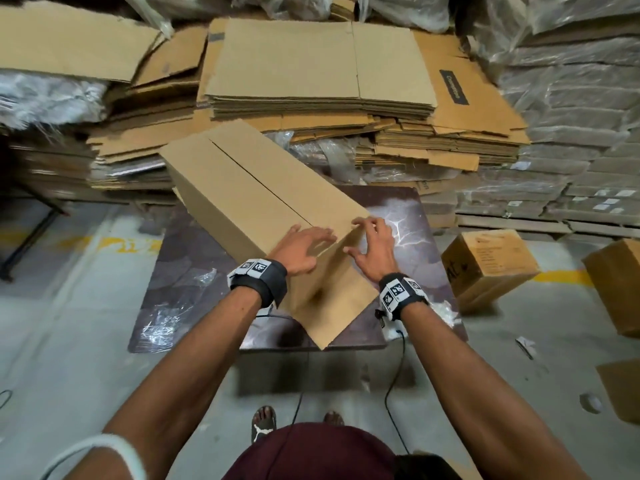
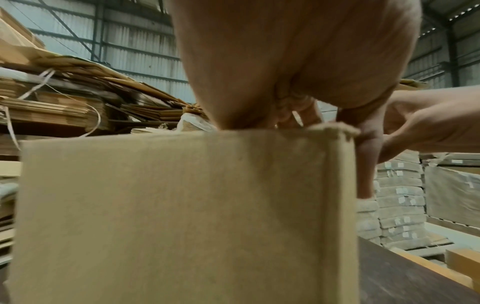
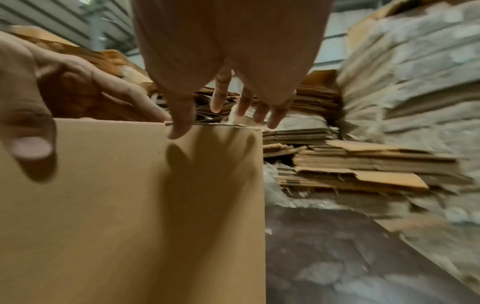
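- Left hand (image 1: 301, 249): the fingers (image 1: 323, 235) are straight and spread, laid flat on the top face of the cardboard box (image 1: 263, 192) at its near end. Nothing is clamped. I judge that a flat palm can slide on this smooth face if I push sideways.
- Right hand (image 1: 372, 249): the fingers (image 1: 363, 222) are apart, with the tips touching the top edge at the near right corner and the thumb toward the end face. The grasp is not closed. Hard pressure here could crush the corner, or the tips could slip off it.
- Box: it lies slantwise across the dark board (image 1: 408, 230), with its far end toward the stack of flattened cartons (image 1: 311, 64). I see no tape on the long top seam, so a load beside it could push the flaps inward.
- Board: loose plastic film (image 1: 204, 275) lies on it. The box could skid if it is dragged over the film.
- Wrist cable (image 1: 394, 386): it hangs below the right wrist. Swinging the box toward me could snag it.
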Action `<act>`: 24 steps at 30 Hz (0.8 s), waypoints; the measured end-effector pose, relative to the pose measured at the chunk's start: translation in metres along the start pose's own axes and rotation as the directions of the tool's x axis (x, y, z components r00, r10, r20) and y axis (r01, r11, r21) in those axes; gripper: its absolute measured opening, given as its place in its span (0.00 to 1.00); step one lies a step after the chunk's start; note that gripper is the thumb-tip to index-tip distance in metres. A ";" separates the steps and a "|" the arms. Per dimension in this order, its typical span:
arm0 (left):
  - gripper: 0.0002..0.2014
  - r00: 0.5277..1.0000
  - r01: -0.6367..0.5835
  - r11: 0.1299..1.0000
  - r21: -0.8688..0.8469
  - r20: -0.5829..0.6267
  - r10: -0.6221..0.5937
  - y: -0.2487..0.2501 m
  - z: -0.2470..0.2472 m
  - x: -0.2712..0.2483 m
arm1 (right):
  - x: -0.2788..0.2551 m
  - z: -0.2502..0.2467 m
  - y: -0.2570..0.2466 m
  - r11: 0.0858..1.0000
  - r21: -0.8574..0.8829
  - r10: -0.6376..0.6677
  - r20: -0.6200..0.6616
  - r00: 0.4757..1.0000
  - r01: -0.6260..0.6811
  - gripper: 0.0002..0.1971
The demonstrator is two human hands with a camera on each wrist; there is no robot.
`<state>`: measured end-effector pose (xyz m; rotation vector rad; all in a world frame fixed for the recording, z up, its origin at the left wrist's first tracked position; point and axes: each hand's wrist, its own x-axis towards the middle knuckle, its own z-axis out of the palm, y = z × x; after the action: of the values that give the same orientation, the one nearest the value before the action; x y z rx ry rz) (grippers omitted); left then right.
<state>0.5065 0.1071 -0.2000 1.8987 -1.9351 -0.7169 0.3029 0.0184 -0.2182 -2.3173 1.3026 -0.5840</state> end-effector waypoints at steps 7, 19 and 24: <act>0.51 0.982 -0.017 0.999 -0.050 -0.186 0.007 -0.041 -0.007 -0.062 | 0.016 0.011 -0.043 0.958 -0.005 -0.281 0.201 0.938 0.288 0.35; 0.33 0.925 0.057 0.979 0.197 -0.380 0.023 -0.039 0.011 -0.061 | 0.038 -0.012 -0.035 0.984 0.176 0.135 -0.582 0.802 -0.039 0.20; 0.29 0.930 0.044 0.964 0.262 -0.362 0.056 -0.039 0.012 -0.062 | 0.030 0.006 -0.009 0.979 0.021 0.197 -0.350 0.916 -0.202 0.09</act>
<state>0.5349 0.1704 -0.2252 2.0030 -1.8619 -0.0810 0.3261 -0.0028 -0.2135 -2.1185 1.6850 -0.9526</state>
